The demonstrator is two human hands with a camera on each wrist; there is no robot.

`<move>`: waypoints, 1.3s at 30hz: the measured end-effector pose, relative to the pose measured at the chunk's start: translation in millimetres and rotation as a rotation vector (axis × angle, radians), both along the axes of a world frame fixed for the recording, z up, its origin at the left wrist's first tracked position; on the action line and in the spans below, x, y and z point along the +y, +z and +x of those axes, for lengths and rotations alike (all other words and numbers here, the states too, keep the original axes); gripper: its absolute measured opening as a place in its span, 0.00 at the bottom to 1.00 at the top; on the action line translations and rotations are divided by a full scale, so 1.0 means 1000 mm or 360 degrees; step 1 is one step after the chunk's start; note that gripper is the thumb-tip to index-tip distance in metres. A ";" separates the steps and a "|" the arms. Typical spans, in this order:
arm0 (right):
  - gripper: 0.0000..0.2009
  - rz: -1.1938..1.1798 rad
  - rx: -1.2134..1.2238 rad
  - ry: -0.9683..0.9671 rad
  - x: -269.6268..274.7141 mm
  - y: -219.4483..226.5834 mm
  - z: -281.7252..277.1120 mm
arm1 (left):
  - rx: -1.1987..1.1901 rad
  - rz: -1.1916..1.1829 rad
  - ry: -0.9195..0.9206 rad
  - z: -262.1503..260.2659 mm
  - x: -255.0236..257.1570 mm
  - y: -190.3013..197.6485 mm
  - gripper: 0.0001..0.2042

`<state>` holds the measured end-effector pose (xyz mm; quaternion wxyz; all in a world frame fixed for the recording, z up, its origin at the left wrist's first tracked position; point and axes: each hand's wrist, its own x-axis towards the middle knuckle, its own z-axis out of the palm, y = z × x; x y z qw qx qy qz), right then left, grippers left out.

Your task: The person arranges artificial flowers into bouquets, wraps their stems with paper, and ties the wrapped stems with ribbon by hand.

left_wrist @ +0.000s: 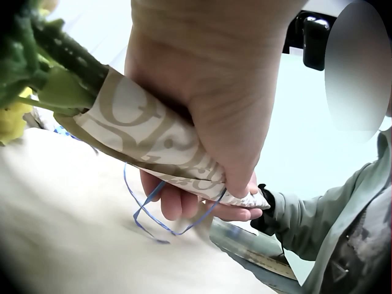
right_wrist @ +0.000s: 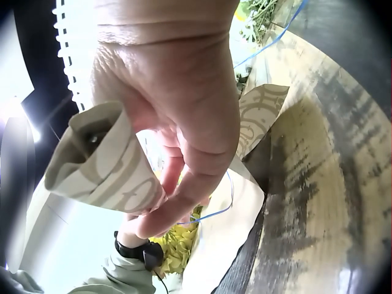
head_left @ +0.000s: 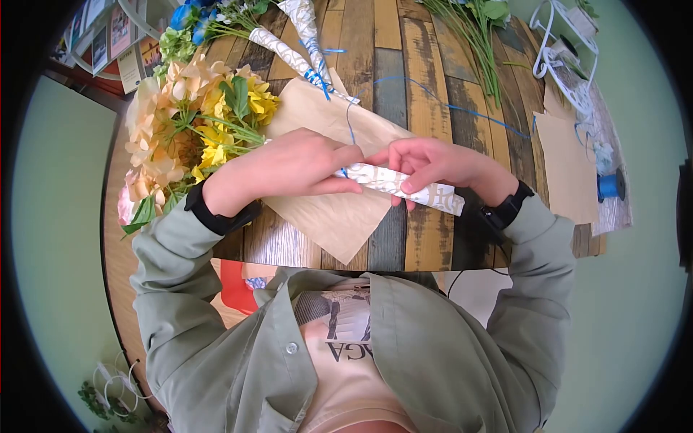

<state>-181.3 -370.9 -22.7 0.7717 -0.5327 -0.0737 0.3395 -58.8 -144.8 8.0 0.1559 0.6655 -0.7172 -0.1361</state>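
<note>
A bouquet of peach and yellow flowers point(head_left: 209, 115) lies to the left, its stems rolled in white paper with a beige scroll pattern point(head_left: 440, 198). My left hand point(head_left: 307, 162) grips the wrapped stems just below the blooms, fingers curled round the paper in the left wrist view. Nearer the open end of the paper roll, my right hand point(head_left: 433, 164) holds it with the thumb on top and fingers beneath. A thin blue ribbon point(left_wrist: 147, 211) crosses the roll by the left hand and hangs in a loop. In the right wrist view the paper roll's open end point(right_wrist: 92, 147) faces the camera.
Brown kraft paper point(head_left: 328, 224) lies under the hands on the striped wooden table point(head_left: 426, 242). Two wrapped bouquets point(head_left: 289, 54) lie at the back. Loose green stems point(head_left: 487, 68) are at the back right, with a blue ribbon spool point(head_left: 611, 186) and white wire rack point(head_left: 559, 43) at the right.
</note>
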 end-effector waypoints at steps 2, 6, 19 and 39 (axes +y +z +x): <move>0.09 -0.0005 0.0012 -0.0001 0.001 0.000 -0.001 | 0.0023 0.0047 -0.0001 0.002 -0.001 -0.001 0.16; 0.09 0.0025 0.0053 -0.0055 0.002 0.005 -0.004 | 0.0003 -0.0018 -0.0051 0.002 -0.004 -0.004 0.17; 0.17 0.0031 -0.0124 -0.0033 0.033 0.003 0.000 | 0.0223 -0.0085 0.0043 0.005 -0.002 0.010 0.12; 0.07 -0.0761 -0.0337 -0.0082 0.084 -0.003 -0.067 | 0.0192 -0.0077 0.0049 0.004 -0.008 0.009 0.13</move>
